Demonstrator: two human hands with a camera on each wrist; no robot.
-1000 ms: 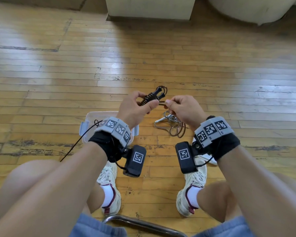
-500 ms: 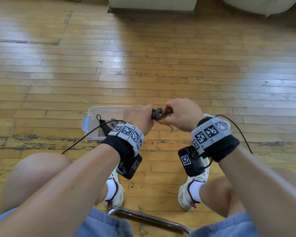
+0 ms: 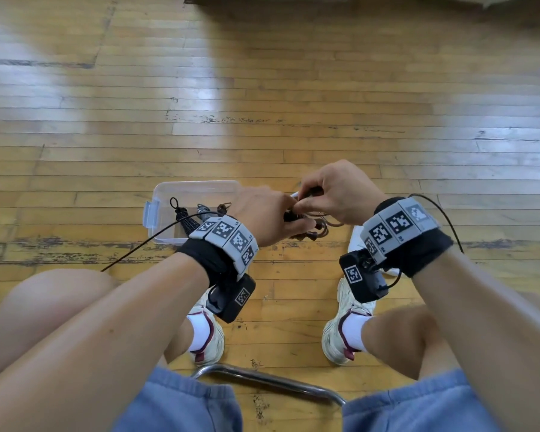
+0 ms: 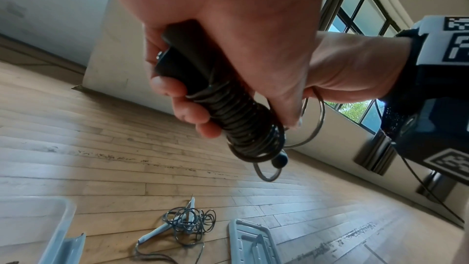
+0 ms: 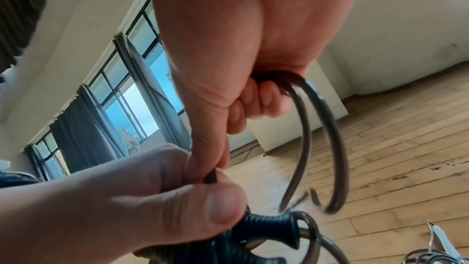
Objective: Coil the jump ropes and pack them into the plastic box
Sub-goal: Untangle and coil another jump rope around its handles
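Observation:
My left hand (image 3: 278, 218) grips a black jump rope bundle (image 4: 236, 115), two handles with the cord wound tightly round them. My right hand (image 3: 331, 194) sits right against it and pinches the loose end of the same dark cord (image 5: 337, 148), which arcs out in a loop from its fingers. Both hands hover just right of the clear plastic box (image 3: 197, 184) on the floor. A coiled black rope (image 3: 184, 219) lies inside the box. A grey-white jump rope (image 4: 182, 226) lies tangled on the floor below my hands.
The box lid (image 4: 251, 238) lies flat on the wooden floor to the right of the tangled rope. My shoes (image 3: 206, 335) and a metal chair bar (image 3: 262, 381) are close under me. A pale pillar base (image 4: 121, 47) stands farther out.
Both hands have come down and nearer to me, beside the box. The black bundle that stuck up between them is now mostly buried in my left fist.

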